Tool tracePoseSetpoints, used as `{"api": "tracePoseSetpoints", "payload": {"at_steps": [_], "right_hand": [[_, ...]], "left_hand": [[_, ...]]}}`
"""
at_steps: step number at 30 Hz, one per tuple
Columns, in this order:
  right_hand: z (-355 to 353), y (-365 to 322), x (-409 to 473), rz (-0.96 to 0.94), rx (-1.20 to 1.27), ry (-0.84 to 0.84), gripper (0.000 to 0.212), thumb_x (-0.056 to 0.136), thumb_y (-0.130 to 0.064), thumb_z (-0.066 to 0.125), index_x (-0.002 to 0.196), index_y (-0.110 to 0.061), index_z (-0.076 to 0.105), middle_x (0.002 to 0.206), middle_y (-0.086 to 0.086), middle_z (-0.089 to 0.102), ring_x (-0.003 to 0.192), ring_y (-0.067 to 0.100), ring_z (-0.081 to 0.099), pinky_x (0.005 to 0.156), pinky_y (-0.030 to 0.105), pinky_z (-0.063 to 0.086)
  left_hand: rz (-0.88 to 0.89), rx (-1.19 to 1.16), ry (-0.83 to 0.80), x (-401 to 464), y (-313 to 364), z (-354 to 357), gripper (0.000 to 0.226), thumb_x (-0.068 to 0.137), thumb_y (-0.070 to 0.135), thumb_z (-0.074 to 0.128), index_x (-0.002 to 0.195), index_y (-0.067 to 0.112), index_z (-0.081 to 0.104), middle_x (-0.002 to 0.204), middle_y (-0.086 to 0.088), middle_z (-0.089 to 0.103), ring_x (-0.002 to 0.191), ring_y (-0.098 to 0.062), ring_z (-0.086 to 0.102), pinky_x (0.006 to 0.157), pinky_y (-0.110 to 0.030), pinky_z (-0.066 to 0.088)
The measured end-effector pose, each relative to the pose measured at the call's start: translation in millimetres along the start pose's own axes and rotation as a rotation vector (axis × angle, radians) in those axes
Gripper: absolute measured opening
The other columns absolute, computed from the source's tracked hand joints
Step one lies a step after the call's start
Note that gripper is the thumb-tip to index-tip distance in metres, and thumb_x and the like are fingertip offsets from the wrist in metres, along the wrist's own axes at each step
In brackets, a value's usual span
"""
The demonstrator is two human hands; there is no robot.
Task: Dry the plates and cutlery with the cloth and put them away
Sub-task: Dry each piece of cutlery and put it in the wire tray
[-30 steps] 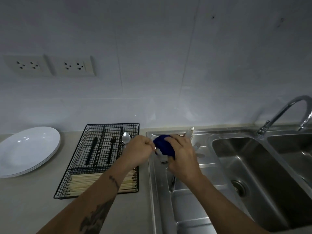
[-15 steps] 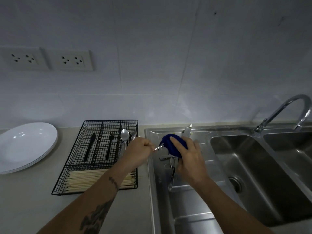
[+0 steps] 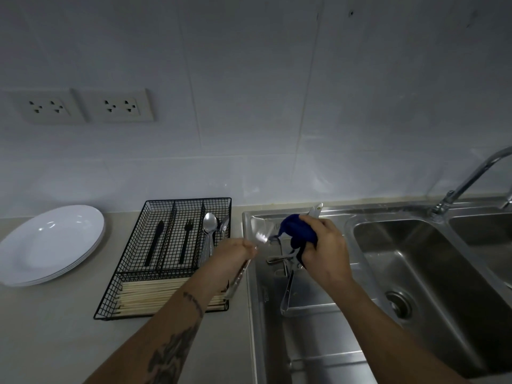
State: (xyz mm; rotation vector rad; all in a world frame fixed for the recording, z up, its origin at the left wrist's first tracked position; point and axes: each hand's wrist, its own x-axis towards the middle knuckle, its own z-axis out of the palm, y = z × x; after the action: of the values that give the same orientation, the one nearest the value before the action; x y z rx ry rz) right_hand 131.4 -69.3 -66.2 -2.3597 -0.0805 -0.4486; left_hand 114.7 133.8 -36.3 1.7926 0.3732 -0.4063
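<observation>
Pulled clear of the blue cloth — fork gripped by left hand; right hand clutches cloth.

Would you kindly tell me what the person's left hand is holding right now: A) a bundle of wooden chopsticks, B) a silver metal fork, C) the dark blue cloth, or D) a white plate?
B: the left hand grips a silver metal fork by its handle, tines pointing toward the dark blue cloth, which is bunched in the right hand.
</observation>
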Motion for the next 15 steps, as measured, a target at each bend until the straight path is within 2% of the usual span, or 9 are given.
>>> {"api": "tracePoseSetpoints", "payload": {"at_steps": [2,5,8,10,12,14,15], "right_hand": [[-1,-5,-1,-0.009,0.019,-0.008,0.066,0.071,0.008,0.057,0.127,-0.026,0.062,0.116,0.002,0.060,0.101,0.021,0.059,0.088,0.038,0.055],[1,-16,-5,-0.050,0.030,-0.052,0.066,0.072,0.009,0.059,0.128,-0.026,0.062,0.117,0.002,0.060,0.103,0.019,0.058,0.092,0.031,0.052],[8,-28,-13,-0.074,0.020,-0.090,0.065,0.070,0.005,0.059,0.127,-0.025,0.062,0.116,0.003,0.061,0.104,0.021,0.058,0.090,0.034,0.052],[13,-34,-17,-0.067,-0.022,-0.097,0.065,0.069,0.001,0.059,0.127,-0.027,0.063,0.113,0.004,0.062,0.100,0.023,0.059,0.084,0.036,0.054],[17,-37,-21,-0.044,-0.074,-0.089,0.064,0.069,-0.002,0.060,0.126,-0.031,0.062,0.109,0.004,0.061,0.095,0.025,0.059,0.078,0.036,0.055],[21,-39,-24,-0.012,-0.101,-0.077,0.060,0.071,-0.004,0.061,0.124,-0.032,0.061,0.107,0.003,0.059,0.095,0.026,0.058,0.075,0.037,0.054],[22,-40,-26,-0.004,-0.110,-0.071,0.059,0.072,-0.005,0.061,0.125,-0.032,0.060,0.108,0.002,0.059,0.097,0.027,0.057,0.076,0.037,0.054]], "left_hand": [[-0.004,-0.054,0.002,3,0,-2,0.017,0.089,0.002,0.060,0.097,0.014,0.068,0.083,-0.003,0.066,0.074,-0.015,0.057,0.065,-0.029,0.042],[-0.031,-0.134,0.012,9,4,2,0.018,0.088,-0.002,0.058,0.102,0.008,0.060,0.077,-0.011,0.068,0.068,-0.020,0.065,0.066,-0.033,0.049],[-0.051,-0.267,0.041,12,13,5,0.012,0.090,-0.001,0.055,0.098,0.009,0.055,0.068,-0.014,0.071,0.061,-0.025,0.070,0.058,-0.032,0.053],[-0.055,-0.343,0.071,16,16,3,0.008,0.092,0.002,0.054,0.098,0.001,0.057,0.067,-0.016,0.072,0.060,-0.030,0.071,0.055,-0.032,0.055],[-0.001,-0.330,0.093,17,16,1,0.010,0.090,0.003,0.054,0.097,-0.003,0.059,0.070,-0.017,0.072,0.063,-0.032,0.072,0.056,-0.033,0.053],[0.067,-0.285,0.167,15,13,-3,0.004,0.087,0.000,0.056,0.089,0.003,0.057,0.069,-0.013,0.069,0.064,-0.027,0.068,0.057,-0.033,0.051],[0.090,-0.271,0.196,13,12,-5,0.010,0.086,-0.002,0.056,0.086,0.008,0.054,0.070,-0.012,0.066,0.065,-0.025,0.066,0.060,-0.033,0.052]]}}
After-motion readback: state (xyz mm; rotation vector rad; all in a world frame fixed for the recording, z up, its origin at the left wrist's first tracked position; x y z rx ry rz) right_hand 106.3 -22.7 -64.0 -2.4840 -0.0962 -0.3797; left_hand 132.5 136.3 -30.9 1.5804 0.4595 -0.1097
